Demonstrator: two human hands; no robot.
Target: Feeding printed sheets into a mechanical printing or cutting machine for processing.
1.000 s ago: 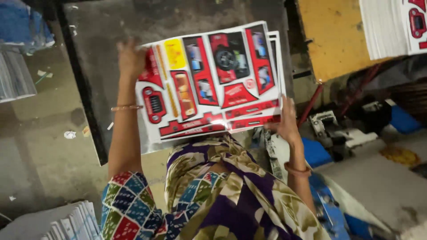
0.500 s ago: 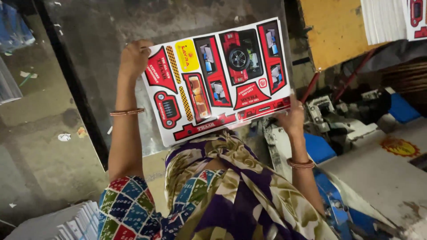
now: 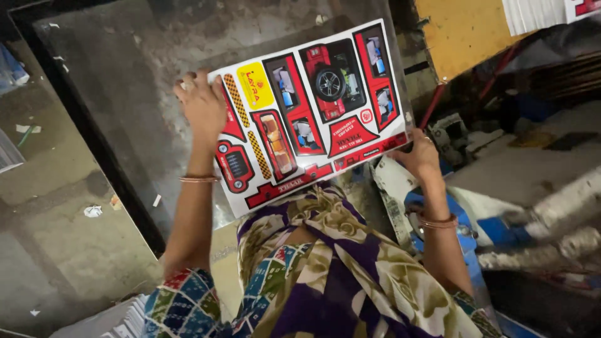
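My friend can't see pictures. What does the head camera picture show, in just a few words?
Two bare hands hold a printed cardboard sheet of red toy-car pictures flat over a dark glass-topped table. The left hand grips its left edge and the right hand its lower right corner. A yellow board lies beyond.

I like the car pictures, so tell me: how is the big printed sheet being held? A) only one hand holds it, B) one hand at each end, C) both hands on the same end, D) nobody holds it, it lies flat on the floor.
B: the left hand grips one end of the printed sheet and the right hand grips the opposite end.
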